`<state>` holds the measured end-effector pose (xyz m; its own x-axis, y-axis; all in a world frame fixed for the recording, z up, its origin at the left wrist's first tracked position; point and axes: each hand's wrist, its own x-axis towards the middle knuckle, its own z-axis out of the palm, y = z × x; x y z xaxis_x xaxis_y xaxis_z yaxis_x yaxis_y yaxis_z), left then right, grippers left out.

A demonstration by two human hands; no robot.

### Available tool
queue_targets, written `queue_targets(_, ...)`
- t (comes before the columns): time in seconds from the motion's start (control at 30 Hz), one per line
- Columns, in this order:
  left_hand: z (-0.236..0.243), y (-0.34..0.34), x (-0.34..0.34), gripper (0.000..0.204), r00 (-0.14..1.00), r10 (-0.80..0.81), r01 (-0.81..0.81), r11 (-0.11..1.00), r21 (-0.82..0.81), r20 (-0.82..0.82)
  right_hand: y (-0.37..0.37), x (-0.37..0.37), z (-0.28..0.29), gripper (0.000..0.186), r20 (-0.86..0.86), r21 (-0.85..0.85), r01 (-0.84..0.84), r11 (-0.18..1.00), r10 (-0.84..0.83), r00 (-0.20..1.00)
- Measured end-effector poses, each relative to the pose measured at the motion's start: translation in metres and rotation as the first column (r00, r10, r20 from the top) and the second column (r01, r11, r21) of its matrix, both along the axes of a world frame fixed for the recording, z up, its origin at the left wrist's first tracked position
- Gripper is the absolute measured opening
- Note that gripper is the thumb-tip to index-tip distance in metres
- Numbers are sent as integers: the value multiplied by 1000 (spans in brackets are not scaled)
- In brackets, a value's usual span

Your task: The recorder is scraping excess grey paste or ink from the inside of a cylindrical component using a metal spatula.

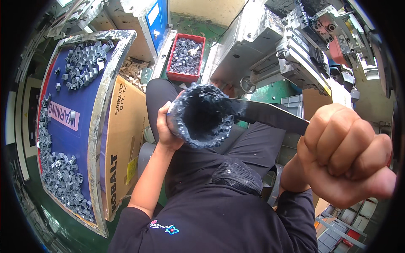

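At the far left a metal-framed blue tray [80, 139] holds loose small grey plastic parts [63, 177]. Beside it, the left hand [165, 126] grips the rim of a dark, rough-edged ring of moulded grey plastic pieces [202, 116], held above the lap. A long dark flat blade [270, 114] runs from the ring to the right hand [344, 154], clenched around its handle. The blade could likely slip toward the left fingers, since they lie just beside it.
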<state>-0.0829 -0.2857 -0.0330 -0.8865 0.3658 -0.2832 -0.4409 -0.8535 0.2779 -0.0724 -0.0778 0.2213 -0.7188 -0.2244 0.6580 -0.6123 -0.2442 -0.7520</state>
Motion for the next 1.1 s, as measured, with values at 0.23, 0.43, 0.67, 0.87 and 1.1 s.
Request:
queue_targets(0.23, 1, 2, -5, 59, 982, -98, 80, 990, -114, -158, -12, -8, 6, 49, 133, 102, -173, 980, 159, 978)
queue_targets(0.43, 2, 7, 0, 59, 999, -44, 44, 999, 3, -24, 12, -15, 7, 47, 273, -226, -203, 953, 262, 926)
queue_targets(0.67, 2, 11, 2, 56, 997, -36, 37, 999, 24, -67, 26, -10, 3, 43, 167, -286, 19, 958, 30, 986)
queue_targets(0.87, 7, 2, 0, 56, 999, -26, 25, 999, -28, -32, 4, -4, 4, 41, 74, -97, -71, 993, 78, 994)
queue_targets(1.1, -4, 3, -5, 56, 998, -31, 27, 997, -66, -59, -18, -23, -5, 46, 324, -233, -226, 946, 295, 899)
